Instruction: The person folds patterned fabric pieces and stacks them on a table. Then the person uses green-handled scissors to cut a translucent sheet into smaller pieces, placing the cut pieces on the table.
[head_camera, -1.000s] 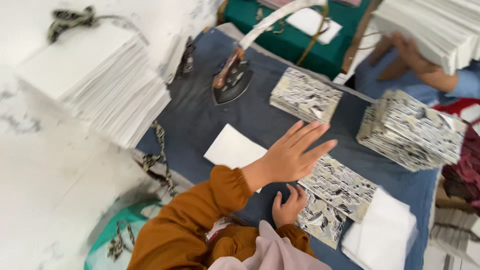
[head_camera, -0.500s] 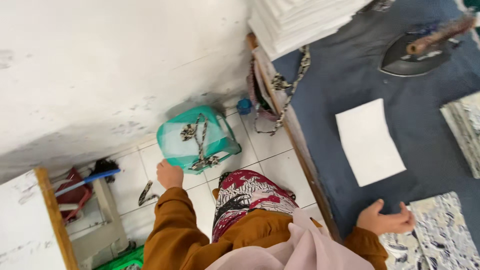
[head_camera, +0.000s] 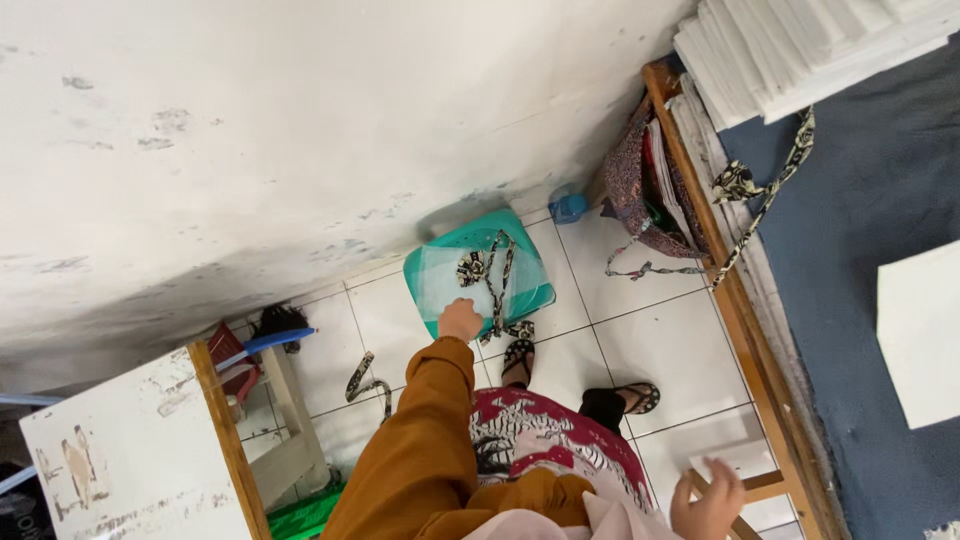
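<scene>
Down on the white tiled floor (head_camera: 610, 330), a teal plastic basket (head_camera: 478, 272) sits against the wall, translucent-sided with patterned fabric strips (head_camera: 492, 285) draped over its rim. At the basket's near edge, the left hand (head_camera: 460, 320) reaches in, fingers curled; whether they grip anything cannot be told. Well right of the basket, the right hand (head_camera: 708, 505) hovers open-fingered.

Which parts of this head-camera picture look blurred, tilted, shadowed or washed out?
Head view: strongly tilted, floor tiles running diagonally; right hand at the bottom edge slightly motion-blurred; left hand on the green basket fairly sharp; soft shadow behind the basket on the wall; even light, no harsh glare.
</scene>
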